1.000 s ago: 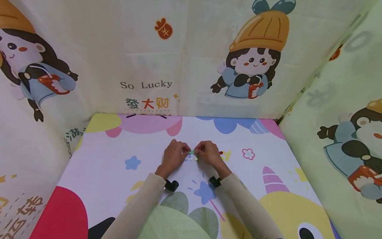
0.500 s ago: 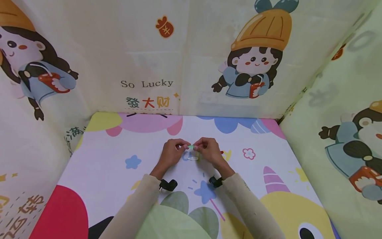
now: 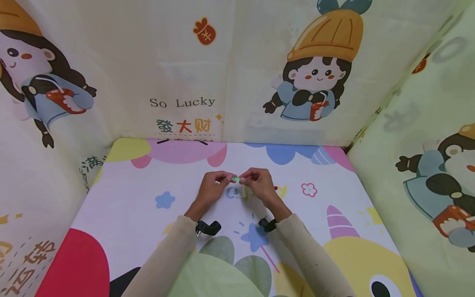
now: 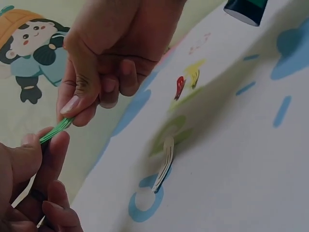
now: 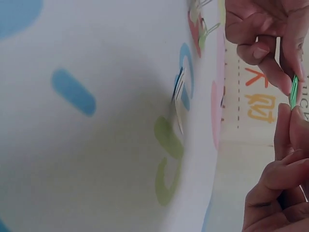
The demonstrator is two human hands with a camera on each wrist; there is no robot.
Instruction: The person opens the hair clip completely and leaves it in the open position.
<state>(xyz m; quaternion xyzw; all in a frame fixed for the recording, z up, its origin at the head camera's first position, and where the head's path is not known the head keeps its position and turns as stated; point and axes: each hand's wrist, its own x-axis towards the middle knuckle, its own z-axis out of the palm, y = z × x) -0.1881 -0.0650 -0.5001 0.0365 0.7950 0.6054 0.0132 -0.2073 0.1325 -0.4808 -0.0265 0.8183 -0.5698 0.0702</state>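
Note:
My left hand (image 3: 209, 190) and right hand (image 3: 261, 186) meet over the middle of the table. Between their thumbs and fingertips they pinch the two ends of a small green paper clip (image 4: 57, 130), partly covered by the fingers. On the table beneath lies a white paper clip (image 4: 166, 162). Past it, on the right hand's side, a red clip (image 4: 180, 87) and a yellow clip (image 4: 195, 79) appear in the left wrist view. Several clips, among them a red one (image 5: 194, 30), lie towards the left hand's side in the right wrist view.
A white mat (image 3: 130, 206) with bright printed shapes covers the table. Cream printed cloth (image 3: 126, 82) encloses its back and both sides. A black wrist camera (image 3: 208, 228) sits on the left wrist and another (image 3: 267, 225) on the right.
Both hands have risen and moved slightly away from me with the green paper clip pinched between them. The white clip on the table stays where it was.

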